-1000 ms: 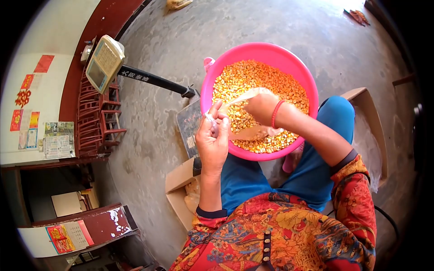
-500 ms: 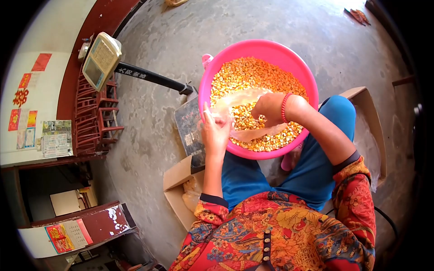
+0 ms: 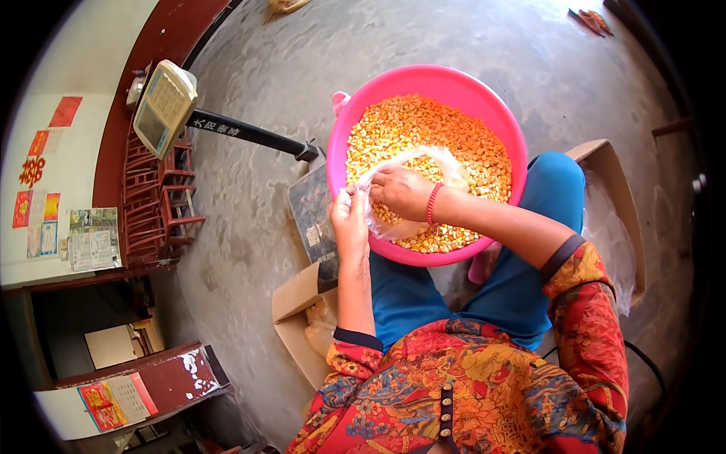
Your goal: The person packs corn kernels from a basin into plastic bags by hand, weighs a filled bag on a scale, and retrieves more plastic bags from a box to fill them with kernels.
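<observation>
A pink plastic tub (image 3: pixel 505 98) holds a bed of loose yellow-orange corn kernels (image 3: pixel 423 121). Over its near-left side lies a clear plastic bag (image 3: pixel 446 157), its mouth spread above the corn. My left hand (image 3: pixel 350 225) is closed at the tub's left rim, thumb and fingers pinching the bag's edge. My right hand (image 3: pixel 403 194), a red beaded bracelet at its wrist, is at the bag's mouth close to the left fingers. Its fingers curl downward, and what they hold is hidden beneath the hand.
A platform scale (image 3: pixel 308 204) with a display head (image 3: pixel 165 108) on a black post stands left of the tub. Open cardboard boxes lie on both sides, the right box (image 3: pixel 624 212) holding clear plastic. Red wooden stools (image 3: pixel 162 185) are stacked by the left wall.
My right hand has moved left from over the corn to the bag's mouth beside my left hand. The bag's far edge has shifted with it, while my left hand still pinches the bag.
</observation>
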The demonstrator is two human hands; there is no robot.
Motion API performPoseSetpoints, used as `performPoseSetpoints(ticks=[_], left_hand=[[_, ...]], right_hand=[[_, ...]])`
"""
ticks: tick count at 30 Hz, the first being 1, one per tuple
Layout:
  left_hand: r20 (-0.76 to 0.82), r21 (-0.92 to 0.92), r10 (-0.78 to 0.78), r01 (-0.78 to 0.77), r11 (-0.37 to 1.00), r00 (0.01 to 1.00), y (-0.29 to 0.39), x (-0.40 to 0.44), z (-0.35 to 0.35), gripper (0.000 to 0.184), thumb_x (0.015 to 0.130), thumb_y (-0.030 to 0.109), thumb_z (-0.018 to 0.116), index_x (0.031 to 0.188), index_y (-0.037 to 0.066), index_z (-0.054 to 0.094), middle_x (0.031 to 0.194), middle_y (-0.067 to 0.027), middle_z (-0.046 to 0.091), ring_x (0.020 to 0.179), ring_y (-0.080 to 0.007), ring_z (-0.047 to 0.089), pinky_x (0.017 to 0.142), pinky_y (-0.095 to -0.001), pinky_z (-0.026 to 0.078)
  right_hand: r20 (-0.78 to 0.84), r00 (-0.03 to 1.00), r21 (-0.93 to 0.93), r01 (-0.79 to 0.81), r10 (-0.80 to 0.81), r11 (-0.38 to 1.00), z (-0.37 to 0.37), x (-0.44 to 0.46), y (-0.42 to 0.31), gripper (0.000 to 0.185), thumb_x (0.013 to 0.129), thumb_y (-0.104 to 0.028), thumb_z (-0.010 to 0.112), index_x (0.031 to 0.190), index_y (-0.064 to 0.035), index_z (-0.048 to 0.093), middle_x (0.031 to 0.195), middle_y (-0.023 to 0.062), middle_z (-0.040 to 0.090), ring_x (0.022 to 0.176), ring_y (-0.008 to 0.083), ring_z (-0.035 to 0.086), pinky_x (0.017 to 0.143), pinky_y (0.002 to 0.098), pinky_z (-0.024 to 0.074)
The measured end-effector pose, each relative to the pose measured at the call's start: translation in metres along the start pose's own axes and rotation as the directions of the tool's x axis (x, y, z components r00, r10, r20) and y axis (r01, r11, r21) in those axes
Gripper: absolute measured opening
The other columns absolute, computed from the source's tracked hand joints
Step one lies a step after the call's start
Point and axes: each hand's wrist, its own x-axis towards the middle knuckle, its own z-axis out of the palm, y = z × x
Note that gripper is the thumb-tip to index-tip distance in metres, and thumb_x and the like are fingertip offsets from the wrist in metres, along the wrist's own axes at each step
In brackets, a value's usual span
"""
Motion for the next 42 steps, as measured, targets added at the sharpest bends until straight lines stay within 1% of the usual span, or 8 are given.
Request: performPoseSetpoints(ticks=[3,8,24,26,28,30,35,42], left_hand=[[0.011,-0.056,0.035,-0.035,0.998,0.999,0.006,-0.003,0.007,0.011,0.091,0.008,0.049,0.098,0.002,0.054,0.096,-0.0054,0.06,0.088,-0.0095,0.057,0.079,-0.0226,0.045],[-0.06,-0.089,0.082,-0.088,0.992,0.995,0.0,0.003,0.008,0.01,0.091,0.009,0.05,0.092,0.001,0.056,0.078,0.0017,0.056,0.066,-0.0025,0.049,0.058,-0.0179,0.04],[-0.01,-0.129,-0.011,0.01,0.992,1.0,0.003,0.015,0.017,0.011,0.093,0.01,0.047,0.1,0.003,0.052,0.072,0.0041,0.05,0.059,-0.0013,0.044,0.052,-0.0161,0.035],[0.049,-0.078,-0.082,0.086,0.993,0.995,0.007,0.017,0.019,0.012,0.093,0.01,0.047,0.1,0.003,0.052,0.07,0.0043,0.048,0.058,-0.0011,0.042,0.051,-0.0162,0.034],[0.049,-0.066,-0.084,0.087,0.994,0.995,0.006,0.02,0.022,0.012,0.092,0.01,0.047,0.1,0.003,0.052,0.069,0.0047,0.048,0.057,-0.0008,0.042,0.05,-0.0159,0.033],[0.051,-0.053,-0.085,0.088,0.995,0.995,0.006,0.023,0.023,0.012,0.092,0.011,0.047,0.1,0.003,0.052,0.068,0.0052,0.048,0.056,-0.0004,0.041,0.049,-0.0157,0.032],[0.042,-0.042,-0.159,0.161,0.986,0.986,0.003,0.029,0.021,0.014,0.092,0.016,0.049,0.101,0.005,0.053,0.067,0.0068,0.049,0.053,0.0007,0.041,0.047,-0.0144,0.031],[0.067,0.001,-0.192,0.192,0.981,0.979,-0.004,0.027,0.024,0.02,0.092,0.022,0.05,0.098,0.004,0.052,0.065,0.0063,0.049,0.052,-0.0012,0.041,0.047,-0.0154,0.032]], right_hand=[[-0.153,0.988,0.049,-0.015,0.023,0.999,0.007,-0.003,0.001,0.028,0.069,-0.017,0.058,0.095,-0.0077,0.061,0.096,0.01,0.058,0.099,0.0243,0.054,0.086,0.0387,0.0399],[0.088,0.965,0.034,-0.251,0.247,0.967,-0.007,-0.011,0.0,0.051,0.068,-0.035,0.062,0.109,-0.0067,0.052,0.1,0.0127,0.054,0.099,0.0275,0.053,0.083,0.0425,0.0391],[0.14,0.982,0.195,-0.154,0.128,0.969,-0.007,-0.008,0.021,0.029,0.069,-0.027,0.063,0.092,-0.0098,0.064,0.081,0.0149,0.06,0.078,0.0311,0.059,0.069,0.0402,0.0468],[0.386,0.847,0.385,-0.508,0.366,0.77,-0.008,-0.003,0.024,0.032,0.07,-0.031,0.063,0.098,-0.0143,0.064,0.09,0.0164,0.062,0.083,0.0304,0.06,0.074,0.0386,0.0466],[0.39,0.816,0.362,-0.561,0.426,0.744,-0.019,-0.005,0.023,0.041,0.073,-0.038,0.062,0.107,-0.0148,0.062,0.103,0.0162,0.061,0.088,0.0276,0.06,0.08,0.0357,0.0457],[0.486,0.684,0.52,-0.727,0.544,0.45,-0.024,-0.008,0.024,0.052,0.073,-0.045,0.061,0.114,-0.0123,0.059,0.105,0.0147,0.061,0.091,0.0241,0.06,0.086,0.0335,0.0432],[0.577,0.771,0.815,-0.567,0.27,-0.121,-0.043,-0.005,0.025,0.025,0.08,-0.024,0.062,0.103,-0.0167,0.061,0.079,0.0006,0.057,0.061,0.0085,0.051,0.042,0.023,0.0396],[0.426,0.862,0.904,-0.392,0.274,-0.171,-0.091,0.008,0.037,0.02,0.085,-0.028,0.058,0.089,-0.0087,0.059,0.069,-0.0007,0.054,0.051,0.0056,0.05,0.035,0.0184,0.0339]])
